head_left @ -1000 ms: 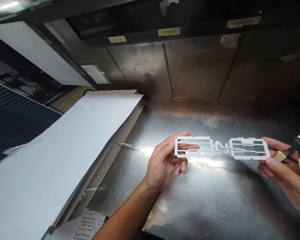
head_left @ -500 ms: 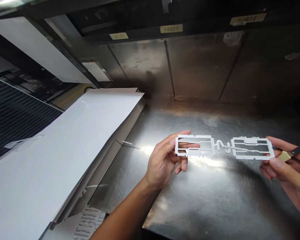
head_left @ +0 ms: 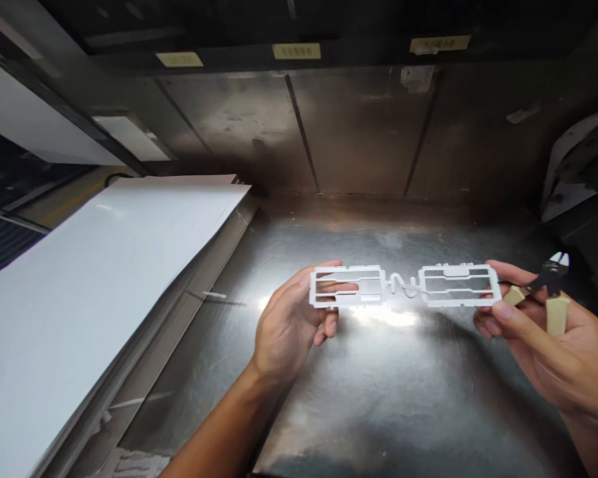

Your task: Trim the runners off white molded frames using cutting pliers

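Observation:
A white moulded plastic part (head_left: 405,287) made of two rectangular frames joined by a curly runner is held level above the steel table (head_left: 379,392). My left hand (head_left: 289,325) pinches the left frame between thumb and fingers. My right hand (head_left: 543,332) pinches the right frame's end and also holds side cutters (head_left: 548,289) with tan handles and dark jaws that point up and to the right.
A large white sheet (head_left: 94,279) lies sloped on the left, over a metal rail. A steel back wall (head_left: 353,133) carries small yellow labels above. Grey machine parts (head_left: 585,179) stand at the right edge. More white frames (head_left: 129,461) lie at the bottom left.
The view has swung to the right, so the hands and the part sit further left in the picture. The side cutters in my right hand now show fully. The grip on the part is unchanged.

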Demonstrator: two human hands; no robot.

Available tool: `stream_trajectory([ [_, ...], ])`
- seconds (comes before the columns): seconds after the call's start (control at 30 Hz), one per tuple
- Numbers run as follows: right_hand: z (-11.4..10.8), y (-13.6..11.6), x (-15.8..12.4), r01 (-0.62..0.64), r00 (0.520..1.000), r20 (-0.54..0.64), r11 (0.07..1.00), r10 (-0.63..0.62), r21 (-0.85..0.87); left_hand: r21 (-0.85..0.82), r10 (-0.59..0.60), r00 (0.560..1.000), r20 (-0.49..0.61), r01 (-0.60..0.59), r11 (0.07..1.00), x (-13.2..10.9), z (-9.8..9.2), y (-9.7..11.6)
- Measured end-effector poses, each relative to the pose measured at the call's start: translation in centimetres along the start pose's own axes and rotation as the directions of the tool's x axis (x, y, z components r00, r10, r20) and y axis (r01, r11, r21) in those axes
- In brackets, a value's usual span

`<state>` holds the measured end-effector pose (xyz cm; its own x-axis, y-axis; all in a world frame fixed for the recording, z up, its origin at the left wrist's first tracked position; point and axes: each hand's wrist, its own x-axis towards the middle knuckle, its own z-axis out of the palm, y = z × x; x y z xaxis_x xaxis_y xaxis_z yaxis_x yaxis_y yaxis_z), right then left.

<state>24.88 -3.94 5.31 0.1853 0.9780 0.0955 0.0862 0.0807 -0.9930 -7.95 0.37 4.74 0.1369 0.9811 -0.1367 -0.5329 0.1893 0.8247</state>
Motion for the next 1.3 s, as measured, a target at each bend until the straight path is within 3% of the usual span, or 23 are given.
stream_trajectory([
  [0.27,0.3,0.2,-0.1,0.022,0.991,0.129,0.992,-0.039,0.126,0.090,0.042,0.993,-0.110,-0.032,0.995,0.5,0.2,-0.3],
  [0.77,0.3,-0.1,-0.4,0.012,0.986,0.161,0.984,-0.040,0.176,0.086,0.040,0.987,-0.154,-0.027,0.996,0.9,0.7,-0.2],
  [1.3,0.4,-0.2,-0.4,-0.015,0.988,0.155,0.975,-0.019,0.220,0.111,0.043,0.991,-0.127,-0.029,0.993,0.9,1.0,0.0],
])
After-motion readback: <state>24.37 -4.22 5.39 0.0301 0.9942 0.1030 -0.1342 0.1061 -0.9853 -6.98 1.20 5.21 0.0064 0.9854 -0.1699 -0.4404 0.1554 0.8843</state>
